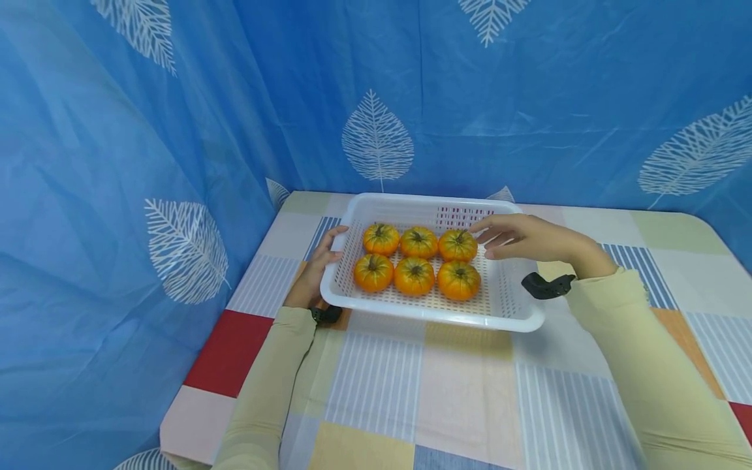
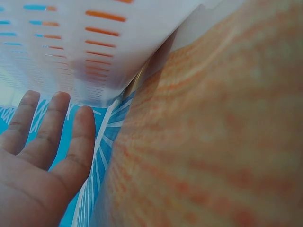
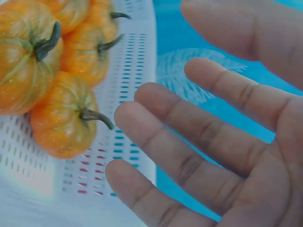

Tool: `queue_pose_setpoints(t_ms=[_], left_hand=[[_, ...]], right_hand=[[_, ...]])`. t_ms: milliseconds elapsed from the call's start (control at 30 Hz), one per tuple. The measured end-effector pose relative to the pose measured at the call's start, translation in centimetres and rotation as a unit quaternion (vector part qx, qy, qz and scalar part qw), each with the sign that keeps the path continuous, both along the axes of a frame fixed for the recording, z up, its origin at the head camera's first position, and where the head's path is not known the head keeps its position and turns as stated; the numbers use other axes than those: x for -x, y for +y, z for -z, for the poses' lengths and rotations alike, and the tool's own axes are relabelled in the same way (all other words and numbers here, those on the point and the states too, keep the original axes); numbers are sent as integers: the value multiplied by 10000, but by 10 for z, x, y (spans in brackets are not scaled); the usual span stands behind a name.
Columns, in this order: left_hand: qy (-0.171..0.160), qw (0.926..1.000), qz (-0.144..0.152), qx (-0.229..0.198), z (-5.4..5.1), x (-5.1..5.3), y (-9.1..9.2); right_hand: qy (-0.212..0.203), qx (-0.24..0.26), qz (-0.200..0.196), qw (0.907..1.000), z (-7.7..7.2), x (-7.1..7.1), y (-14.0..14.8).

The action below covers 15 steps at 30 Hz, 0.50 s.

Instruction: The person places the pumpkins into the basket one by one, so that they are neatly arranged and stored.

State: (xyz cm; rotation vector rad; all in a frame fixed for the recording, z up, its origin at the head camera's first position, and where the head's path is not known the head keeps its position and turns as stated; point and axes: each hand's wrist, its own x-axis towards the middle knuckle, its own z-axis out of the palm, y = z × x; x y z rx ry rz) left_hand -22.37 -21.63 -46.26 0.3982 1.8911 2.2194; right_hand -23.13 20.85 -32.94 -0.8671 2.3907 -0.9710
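Note:
A white plastic basket (image 1: 405,314) with slotted walls holds several small orange pumpkins (image 1: 414,276) with green-brown stems, set in two rows. At the basket's left end is my left hand (image 1: 317,266), its fingertips at the rim and outer wall. The left wrist view shows these fingers (image 2: 80,142) extended beside the slotted wall, with nothing gripped. My right hand (image 1: 523,238) hovers over the right part of the basket, its fingertips close to the back-right pumpkin (image 1: 457,245). In the right wrist view the fingers (image 3: 175,156) are spread and apart from the pumpkins.
The basket stands on a table with a patchwork-checked cloth (image 1: 376,378), towards its back edge. A blue curtain (image 1: 499,111) with white leaf prints hangs behind and to the left. Black bands (image 1: 548,286) sit at both wrists.

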Motion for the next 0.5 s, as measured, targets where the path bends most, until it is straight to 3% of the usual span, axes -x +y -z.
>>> queue_pose_setpoints(t_ms=[233,500], left_hand=[[-5,9999,-6,105,2,0,-2],[-32,9998,90,166,1,-3,-7]], right_hand=[[597,322,601,9959,5,-16,22],[1035,1073,1524,9770,21,-36,61]])
